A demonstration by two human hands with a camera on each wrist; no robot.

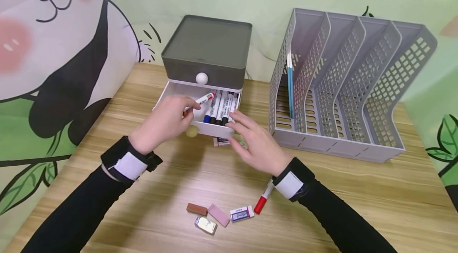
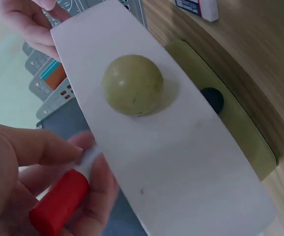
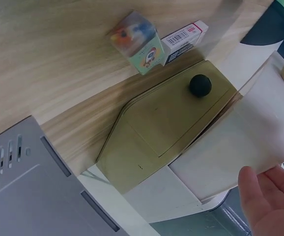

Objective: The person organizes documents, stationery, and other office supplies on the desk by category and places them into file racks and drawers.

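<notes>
Two hands work at the open white drawer (image 1: 200, 127): the left hand (image 1: 162, 121) pinches a red-capped marker (image 1: 201, 100) over it, the right hand (image 1: 255, 143) rests straight-fingered on its front (steadying). Best lay the marker parallel beside the other markers (image 1: 222, 108).

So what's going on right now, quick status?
Left hand holds a red-capped marker over the open white drawer. Right hand open, fingers on the drawer front. Markers already inside; nothing blocking.
</notes>
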